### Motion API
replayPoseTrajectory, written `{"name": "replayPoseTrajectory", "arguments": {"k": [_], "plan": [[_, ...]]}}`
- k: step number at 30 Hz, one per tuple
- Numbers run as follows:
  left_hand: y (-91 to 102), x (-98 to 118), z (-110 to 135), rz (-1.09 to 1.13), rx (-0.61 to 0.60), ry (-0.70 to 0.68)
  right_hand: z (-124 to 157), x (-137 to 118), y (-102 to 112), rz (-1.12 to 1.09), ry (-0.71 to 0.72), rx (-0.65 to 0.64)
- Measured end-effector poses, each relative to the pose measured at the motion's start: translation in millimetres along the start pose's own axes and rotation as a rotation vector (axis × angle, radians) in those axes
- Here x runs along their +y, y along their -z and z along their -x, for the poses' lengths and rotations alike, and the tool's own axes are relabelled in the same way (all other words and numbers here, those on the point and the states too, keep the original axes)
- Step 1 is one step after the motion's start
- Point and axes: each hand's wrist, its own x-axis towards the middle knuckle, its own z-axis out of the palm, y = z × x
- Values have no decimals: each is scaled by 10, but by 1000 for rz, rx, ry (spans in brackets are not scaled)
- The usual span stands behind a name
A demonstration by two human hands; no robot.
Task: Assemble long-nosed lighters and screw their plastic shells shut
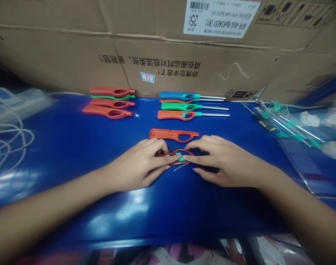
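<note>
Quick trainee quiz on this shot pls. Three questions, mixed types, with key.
1. Multiple choice: what colour is the small part at the fingertips of the left hand and right hand?
A yellow
B green
C pink

2. True or false: the loose shell half lies between the hands and the box.

3. Fill in: the lighters with metal tubes lie to the ____ of the tubeless handles, as the person sees them.

Key: 1 B; 2 true; 3 right.
</note>
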Motion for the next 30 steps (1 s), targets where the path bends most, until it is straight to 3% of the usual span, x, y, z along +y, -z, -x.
{"name": "replayPoseTrajectory", "arguments": {"k": [5,19,30], "plan": [[-18,-63,-8,-11,-1,-28,23,70,7,-24,-59,55],[-46,-95,15,-47,-1,-85,59,200,5,-297,-157,33],[-17,-66,-21,10,-31,-35,-10,109,50,-371,-407,-38]]}}
